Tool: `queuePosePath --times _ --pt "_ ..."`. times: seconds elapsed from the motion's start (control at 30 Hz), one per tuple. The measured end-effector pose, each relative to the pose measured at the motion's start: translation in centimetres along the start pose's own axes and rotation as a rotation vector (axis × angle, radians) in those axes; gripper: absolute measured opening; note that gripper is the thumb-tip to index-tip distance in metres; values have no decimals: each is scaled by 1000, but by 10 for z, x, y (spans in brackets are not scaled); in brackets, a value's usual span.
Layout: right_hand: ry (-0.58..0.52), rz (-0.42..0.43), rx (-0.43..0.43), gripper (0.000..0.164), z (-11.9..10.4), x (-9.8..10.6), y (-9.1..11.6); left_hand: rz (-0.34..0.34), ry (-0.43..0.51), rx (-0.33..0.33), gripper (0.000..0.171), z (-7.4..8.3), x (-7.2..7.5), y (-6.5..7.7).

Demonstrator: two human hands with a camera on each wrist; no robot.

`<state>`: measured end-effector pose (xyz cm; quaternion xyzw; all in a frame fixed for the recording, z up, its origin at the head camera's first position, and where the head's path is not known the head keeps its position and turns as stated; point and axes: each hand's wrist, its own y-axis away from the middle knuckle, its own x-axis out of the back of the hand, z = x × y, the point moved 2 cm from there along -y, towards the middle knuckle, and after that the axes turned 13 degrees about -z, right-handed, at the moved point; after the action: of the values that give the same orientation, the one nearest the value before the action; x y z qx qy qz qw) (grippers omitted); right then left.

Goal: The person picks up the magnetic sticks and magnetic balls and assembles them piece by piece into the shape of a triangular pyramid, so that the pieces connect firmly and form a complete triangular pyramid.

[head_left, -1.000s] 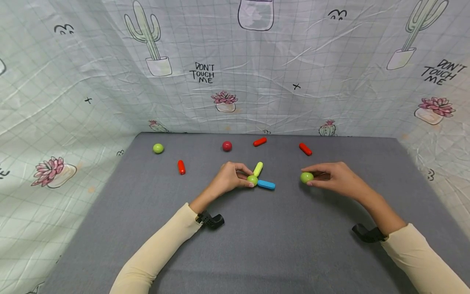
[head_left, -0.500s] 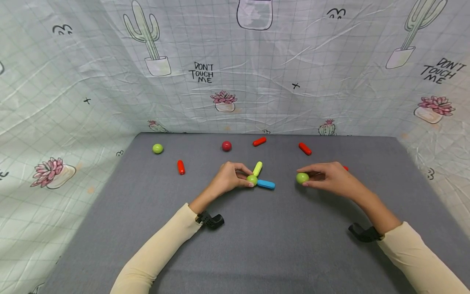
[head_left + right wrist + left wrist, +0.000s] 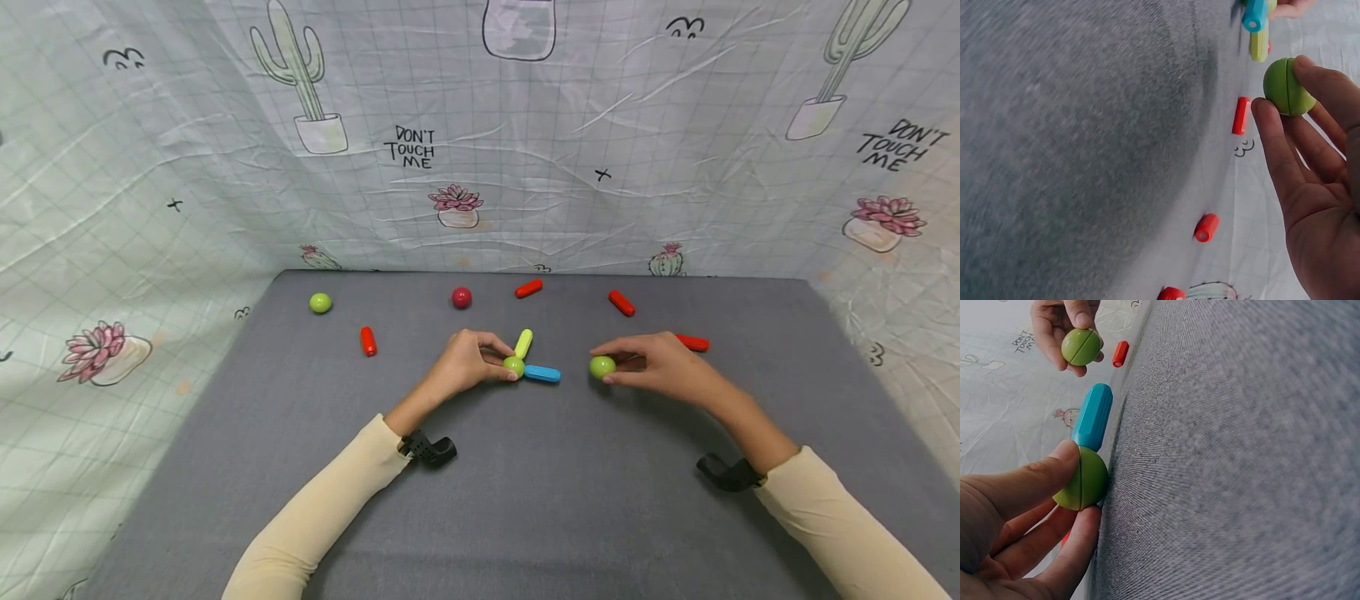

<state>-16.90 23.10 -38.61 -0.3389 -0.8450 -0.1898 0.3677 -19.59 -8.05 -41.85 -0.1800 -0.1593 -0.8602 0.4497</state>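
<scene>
Containers: printed ones only. Pots (image 3: 321, 133) on the cloth backdrop (image 3: 570, 225) are holding drawn cacti (image 3: 296, 62) and pink succulents (image 3: 455, 198).

Left hand (image 3: 468, 362): forearm reaching in from lower left, cream sleeve (image 3: 322, 508) ending at a black wrist mount (image 3: 431, 450). The grip is pinching the left green ball (image 3: 513, 367), thumb on the near side, fingertips on the far side. This ball is sitting at the meeting ends of a blue stick (image 3: 542, 373) and a yellow stick (image 3: 523, 343), the two spreading from it in a V.

Right hand (image 3: 667, 367): forearm slanting in from lower right, facing the left. The grip is pinching the right green ball (image 3: 602, 367) between thumb and fingers, holding it above the grey desk (image 3: 480, 500), just beyond the blue stick's free end and apart from it.

Loose items, lying on the desk: third green ball (image 3: 320, 303), far left; red ball (image 3: 461, 297), back centre; red sticks, four: one on the left (image 3: 367, 341), two towards the back (image 3: 529, 288) (image 3: 621, 303), one behind the right hand (image 3: 692, 342), partly hidden.
</scene>
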Motion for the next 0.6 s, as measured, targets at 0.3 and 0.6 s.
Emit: queuePosePath --times 0.3,0.6 --pt "-13 -23 10 40 -6 -2 -9 -1 -8 0 28 1 0 1" --pt "-11 -35 37 38 -7 -7 -15 1 -9 3 29 1 0 0"
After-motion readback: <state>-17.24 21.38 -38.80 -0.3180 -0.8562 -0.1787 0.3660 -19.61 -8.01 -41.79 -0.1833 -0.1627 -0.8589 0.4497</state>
